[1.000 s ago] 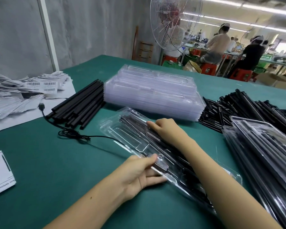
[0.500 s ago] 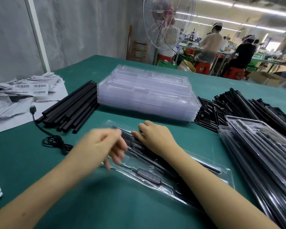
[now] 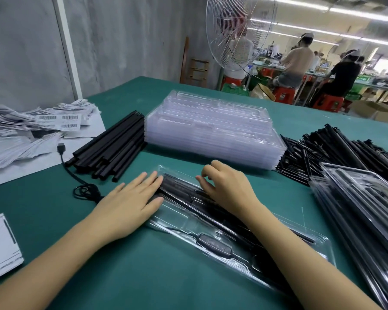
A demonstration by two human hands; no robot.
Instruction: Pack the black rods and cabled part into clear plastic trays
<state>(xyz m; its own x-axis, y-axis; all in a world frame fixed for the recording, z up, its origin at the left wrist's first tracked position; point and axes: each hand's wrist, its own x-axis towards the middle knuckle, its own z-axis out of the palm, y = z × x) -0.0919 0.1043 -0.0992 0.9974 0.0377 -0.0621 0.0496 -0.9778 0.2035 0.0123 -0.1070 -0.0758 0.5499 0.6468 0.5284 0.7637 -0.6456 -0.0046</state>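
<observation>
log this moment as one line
left hand: flat on tray end | right hand: fingers bent on rods in tray | cable: coil outside tray

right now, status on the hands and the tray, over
Left hand flat on tray end. Right hand fingers bent onto black rods, grip unclear. Cable coil outside tray, on table.

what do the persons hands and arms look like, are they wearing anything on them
Nothing is worn. The left hand and right hand have no gloves, and no ring, watch or bracelet shows. The left forearm and right forearm are uncovered to the frame's edge, with no sleeve in view. The fingernails look short and unpainted.
</observation>
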